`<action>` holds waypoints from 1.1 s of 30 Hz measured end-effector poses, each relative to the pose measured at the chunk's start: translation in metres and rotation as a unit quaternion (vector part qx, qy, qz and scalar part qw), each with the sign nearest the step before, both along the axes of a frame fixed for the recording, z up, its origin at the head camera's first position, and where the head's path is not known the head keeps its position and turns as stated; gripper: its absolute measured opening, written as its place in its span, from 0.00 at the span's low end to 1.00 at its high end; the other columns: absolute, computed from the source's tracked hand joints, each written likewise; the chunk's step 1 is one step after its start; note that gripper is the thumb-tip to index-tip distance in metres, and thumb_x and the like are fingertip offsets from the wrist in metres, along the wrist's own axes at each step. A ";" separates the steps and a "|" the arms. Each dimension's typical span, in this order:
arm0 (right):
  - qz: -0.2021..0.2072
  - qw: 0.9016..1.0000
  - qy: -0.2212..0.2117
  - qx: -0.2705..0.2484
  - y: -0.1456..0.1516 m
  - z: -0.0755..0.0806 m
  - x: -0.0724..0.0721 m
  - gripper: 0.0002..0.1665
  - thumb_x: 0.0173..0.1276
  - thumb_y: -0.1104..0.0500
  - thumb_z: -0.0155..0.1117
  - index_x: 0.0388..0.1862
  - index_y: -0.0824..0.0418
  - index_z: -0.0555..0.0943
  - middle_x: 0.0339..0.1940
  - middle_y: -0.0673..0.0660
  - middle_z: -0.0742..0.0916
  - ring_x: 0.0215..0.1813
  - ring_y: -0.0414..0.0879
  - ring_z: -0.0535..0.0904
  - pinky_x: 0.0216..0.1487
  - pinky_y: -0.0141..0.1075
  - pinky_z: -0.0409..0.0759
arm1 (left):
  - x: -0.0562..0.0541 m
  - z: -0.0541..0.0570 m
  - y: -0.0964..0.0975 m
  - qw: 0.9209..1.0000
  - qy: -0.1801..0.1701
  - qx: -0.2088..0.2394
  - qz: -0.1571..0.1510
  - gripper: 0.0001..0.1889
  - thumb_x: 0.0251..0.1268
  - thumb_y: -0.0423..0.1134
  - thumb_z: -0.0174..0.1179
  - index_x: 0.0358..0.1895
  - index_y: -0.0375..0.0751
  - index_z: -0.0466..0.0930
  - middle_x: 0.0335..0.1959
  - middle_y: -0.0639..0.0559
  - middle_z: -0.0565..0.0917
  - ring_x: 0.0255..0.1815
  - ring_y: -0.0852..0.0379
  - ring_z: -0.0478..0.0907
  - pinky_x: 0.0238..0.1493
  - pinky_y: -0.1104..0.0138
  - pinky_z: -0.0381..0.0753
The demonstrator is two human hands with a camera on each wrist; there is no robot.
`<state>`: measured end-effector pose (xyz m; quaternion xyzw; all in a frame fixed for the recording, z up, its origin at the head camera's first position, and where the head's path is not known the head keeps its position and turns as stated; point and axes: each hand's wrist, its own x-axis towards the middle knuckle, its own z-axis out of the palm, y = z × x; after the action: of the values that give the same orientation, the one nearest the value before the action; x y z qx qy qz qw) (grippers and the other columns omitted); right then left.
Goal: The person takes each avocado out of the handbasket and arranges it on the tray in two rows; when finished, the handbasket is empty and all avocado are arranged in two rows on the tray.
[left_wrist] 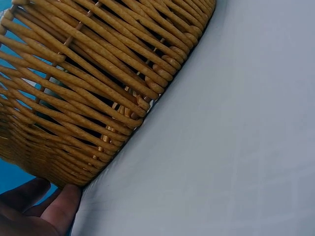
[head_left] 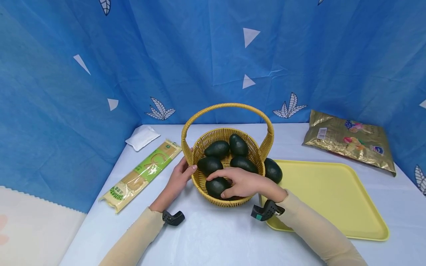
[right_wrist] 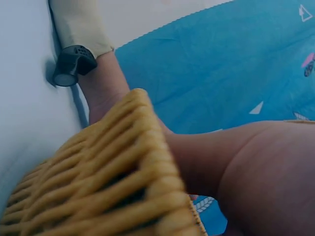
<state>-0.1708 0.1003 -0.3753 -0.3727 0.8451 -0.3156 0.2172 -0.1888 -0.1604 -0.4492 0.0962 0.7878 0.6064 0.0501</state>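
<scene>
A yellow wicker basket (head_left: 229,130) with a tall arched handle stands on the table and holds several dark green avocados (head_left: 217,149). My right hand (head_left: 244,181) reaches in over the near right rim, its fingers and thumb around the avocado (head_left: 216,187) nearest me. In the right wrist view the woven wall (right_wrist: 113,172) covers the fingertips. At the basket's left side, my left hand (head_left: 179,175) rests against the outer wall by the handle's foot, thumb at the rim. The left wrist view has its fingers (left_wrist: 61,209) touching the weave low down, close to the table.
A yellow tray (head_left: 319,199) lies right of the basket, with another avocado (head_left: 273,171) at its far left corner. Behind the tray lies a gold bag (head_left: 352,142). To the left are a long noodle-like packet (head_left: 141,175) and a small white packet (head_left: 142,137). Blue curtain (head_left: 213,55) backs the table.
</scene>
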 end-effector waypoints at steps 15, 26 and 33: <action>-0.074 0.995 -0.037 -0.061 0.040 0.022 -0.005 0.34 0.68 0.55 0.69 0.73 0.48 0.72 0.68 0.63 0.77 0.48 0.48 0.83 0.49 0.38 0.83 | -0.003 -0.003 -0.002 1.000 0.017 0.010 0.000 0.34 0.78 0.42 0.53 0.83 0.56 0.52 0.76 0.38 0.69 0.71 0.42 0.72 0.61 0.54 0.85; -0.093 0.989 -0.057 -0.097 0.078 0.037 -0.003 0.36 0.70 0.59 0.67 0.75 0.57 0.69 0.68 0.69 0.76 0.43 0.50 0.84 0.42 0.38 0.83 | -0.003 -0.003 -0.002 1.000 0.009 0.014 -0.003 0.35 0.78 0.42 0.53 0.83 0.56 0.52 0.77 0.37 0.68 0.73 0.40 0.70 0.62 0.51 0.84; -0.114 0.985 -0.084 -0.100 0.104 0.046 0.007 0.35 0.71 0.60 0.66 0.75 0.58 0.68 0.68 0.71 0.73 0.47 0.52 0.86 0.39 0.46 0.88 | -0.002 -0.003 -0.001 1.000 0.012 0.012 -0.001 0.35 0.78 0.42 0.53 0.83 0.53 0.52 0.76 0.36 0.68 0.72 0.39 0.71 0.62 0.52 0.84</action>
<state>-0.1638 0.2047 -0.3295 -0.2656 0.8252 -0.4515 0.2115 -0.1912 -0.1613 -0.4526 0.1052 0.7811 0.6142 0.0399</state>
